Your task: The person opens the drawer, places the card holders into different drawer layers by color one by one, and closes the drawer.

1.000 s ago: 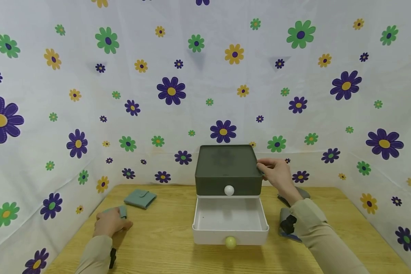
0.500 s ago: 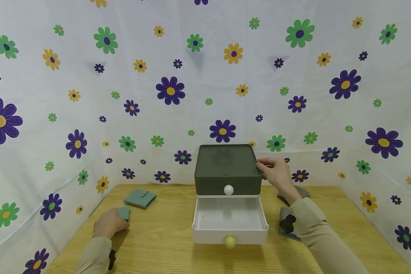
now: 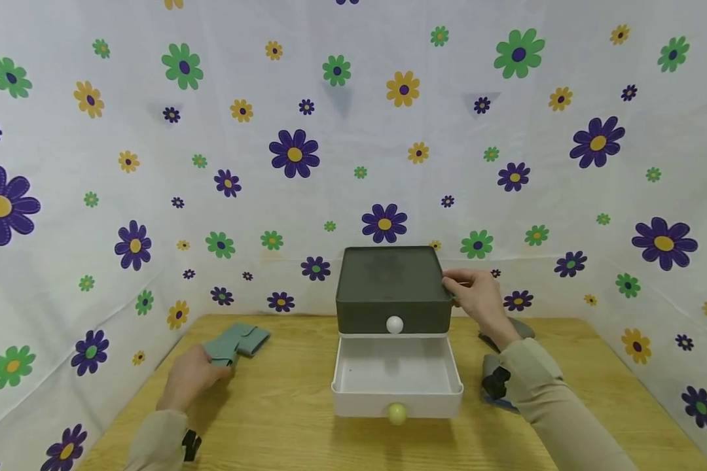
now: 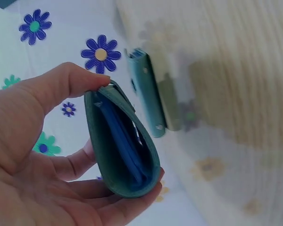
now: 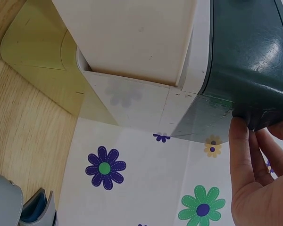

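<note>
My left hand (image 3: 193, 374) pinches a green wallet (image 3: 222, 347) between thumb and fingers; in the left wrist view the held wallet (image 4: 122, 141) shows its blue inner part. A second green wallet (image 3: 252, 340) lies just beyond it, partly overlapped in the head view. My right hand (image 3: 478, 297) holds the right edge of the dark green top unit (image 3: 389, 278) of a small drawer box. Below it the white drawer (image 3: 397, 404) with a yellow-green knob (image 3: 397, 413) is pulled out, and nothing lies on its visible floor.
Two grey items, one dark grey (image 3: 521, 327) and one grey with blue (image 3: 490, 369), lie right of the drawer box, partly hidden by my right arm. A flowered white cloth (image 3: 330, 131) stands behind and beside the wooden table (image 3: 283, 418).
My left hand has lifted the green wallet and moved it slightly away from me, toward the second one. My right hand keeps its place on the box edge.
</note>
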The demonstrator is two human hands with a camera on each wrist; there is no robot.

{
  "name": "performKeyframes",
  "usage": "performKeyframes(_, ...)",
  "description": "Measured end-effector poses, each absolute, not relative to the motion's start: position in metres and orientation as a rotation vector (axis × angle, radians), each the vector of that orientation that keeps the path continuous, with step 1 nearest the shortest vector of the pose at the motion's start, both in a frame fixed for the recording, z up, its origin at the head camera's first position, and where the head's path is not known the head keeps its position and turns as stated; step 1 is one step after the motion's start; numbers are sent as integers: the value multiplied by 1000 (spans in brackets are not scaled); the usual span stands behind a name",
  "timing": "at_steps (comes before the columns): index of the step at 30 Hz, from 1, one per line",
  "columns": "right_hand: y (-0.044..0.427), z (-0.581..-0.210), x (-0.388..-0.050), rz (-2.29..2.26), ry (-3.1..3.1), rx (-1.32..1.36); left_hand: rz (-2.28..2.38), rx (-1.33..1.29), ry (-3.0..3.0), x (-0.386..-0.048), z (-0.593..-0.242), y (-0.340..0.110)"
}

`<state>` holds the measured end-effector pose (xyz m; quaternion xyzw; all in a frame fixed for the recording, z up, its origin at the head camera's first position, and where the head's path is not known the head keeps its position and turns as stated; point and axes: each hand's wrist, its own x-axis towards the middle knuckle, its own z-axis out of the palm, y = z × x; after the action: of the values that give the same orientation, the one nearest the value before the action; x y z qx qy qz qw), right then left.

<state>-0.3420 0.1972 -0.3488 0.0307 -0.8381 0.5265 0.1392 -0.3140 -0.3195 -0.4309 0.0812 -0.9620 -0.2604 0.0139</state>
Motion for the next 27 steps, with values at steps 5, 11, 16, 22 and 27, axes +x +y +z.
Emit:
performKeyframes(5, 197, -351, -343, 1517, -2422, 92, -902, 238, -2961, -307, -423, -306)
performKeyframes(11, 198, -350, -342, 1528, -2412, 98, -832, 205, -2927, -308, -413, -290)
performKeyframes(16, 197, -348, -342, 1532, -2417, 96, -771, 152, -2878, -305, -404, -277)
performKeyframes(22, 196, -348, -342, 1538, -2420, 91, -778, 91, -2870, -299, -396, -260)
performKeyframes(27, 197, -348, -341, 1543, -2414, 91, -793, 28, -2839, -295, -392, -245)
